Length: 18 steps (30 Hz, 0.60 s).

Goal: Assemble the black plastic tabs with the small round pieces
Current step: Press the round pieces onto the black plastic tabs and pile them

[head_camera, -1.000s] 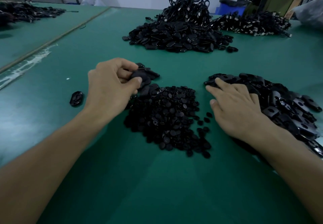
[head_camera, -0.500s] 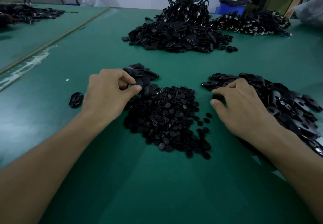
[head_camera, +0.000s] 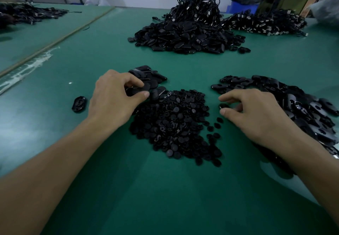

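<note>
Drawn back from the tab heap point(head_camera: 302, 110) at right of frame, the right hand point(head_camera: 256, 114) now pinches one black tab point(head_camera: 224, 105) between thumb and curled fingers, just beside the pile of small round pieces point(head_camera: 174, 124) at centre. The left hand point(head_camera: 113, 97) pinches a second tab point(head_camera: 134, 90) at a small stack point(head_camera: 146, 75) above that pile. A loose tab point(head_camera: 79, 104) lies further left on the green table point(head_camera: 165, 198). Larger heaps point(head_camera: 187, 36) and a blue bin point(head_camera: 242, 5) sit along the top.

Round pieces point(head_camera: 172, 122) between tab piles point(head_camera: 145, 80) point(head_camera: 300, 106).
</note>
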Available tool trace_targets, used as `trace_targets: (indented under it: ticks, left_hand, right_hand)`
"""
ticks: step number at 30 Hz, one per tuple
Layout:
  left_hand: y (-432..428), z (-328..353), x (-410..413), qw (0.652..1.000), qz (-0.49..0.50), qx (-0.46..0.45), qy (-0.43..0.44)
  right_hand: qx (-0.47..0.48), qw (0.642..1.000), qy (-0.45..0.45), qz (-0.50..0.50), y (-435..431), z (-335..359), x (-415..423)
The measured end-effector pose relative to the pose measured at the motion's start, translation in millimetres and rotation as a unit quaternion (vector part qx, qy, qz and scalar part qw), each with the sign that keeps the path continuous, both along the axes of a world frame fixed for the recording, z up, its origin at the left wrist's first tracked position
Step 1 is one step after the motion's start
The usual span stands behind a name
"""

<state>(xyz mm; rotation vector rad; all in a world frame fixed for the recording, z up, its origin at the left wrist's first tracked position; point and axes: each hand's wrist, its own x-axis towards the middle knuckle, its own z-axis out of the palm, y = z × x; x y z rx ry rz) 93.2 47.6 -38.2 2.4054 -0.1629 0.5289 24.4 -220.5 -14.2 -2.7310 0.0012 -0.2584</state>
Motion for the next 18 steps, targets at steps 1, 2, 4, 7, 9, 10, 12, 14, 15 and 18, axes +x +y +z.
trace_targets:
  ticks: [1, 2, 4, 7, 9, 10, 12, 14, 15, 18]
  left_hand:
    - [0, 0, -1, 1.0, 0.001, 0.001, -0.003]
    - [-1, 0, -2, 1.0, -0.002, 0.0, -0.008]
    - [-5, 2, -6, 1.0, -0.014, -0.003, -0.021]
    - [-13, 6, -13, 0.998, -0.049, -0.007, -0.039]
    - [-21, 9, -20, 0.995, -0.077, -0.012, -0.054]
    - [-24, 10, -23, 0.993, -0.095, -0.015, -0.061]
    - [-32, 12, -31, 0.988, -0.136, -0.024, -0.072]
    - [-39, 13, -39, 0.981, -0.173, -0.035, -0.077]
    - [-42, 13, -42, 0.978, -0.189, -0.044, -0.073]
    - [-49, 13, -49, 0.969, -0.225, -0.099, -0.039]
  right_hand:
    - [0.007, 1.0, 0.0, -0.001, -1, 0, 0]
    - [0.017, 1.0, -0.003, -0.001, -1, -1, 0]
    - [0.041, 0.999, -0.004, 0.0, -2, -1, 0]
    - [0.064, 0.998, 0.002, 0.006, -3, -2, 1]
    - [0.07, 0.997, -0.011, 0.012, -2, -3, 0]
    - [0.075, 0.997, -0.029, 0.013, -2, -3, 0]
    - [0.093, 0.993, -0.074, 0.012, -1, -2, 0]
    - [0.135, 0.985, -0.105, 0.016, 0, -1, 1]
    - [0.173, 0.979, -0.108, 0.021, 1, -1, 1]
    - [0.337, 0.935, -0.088, 0.07, 7, 0, 1]
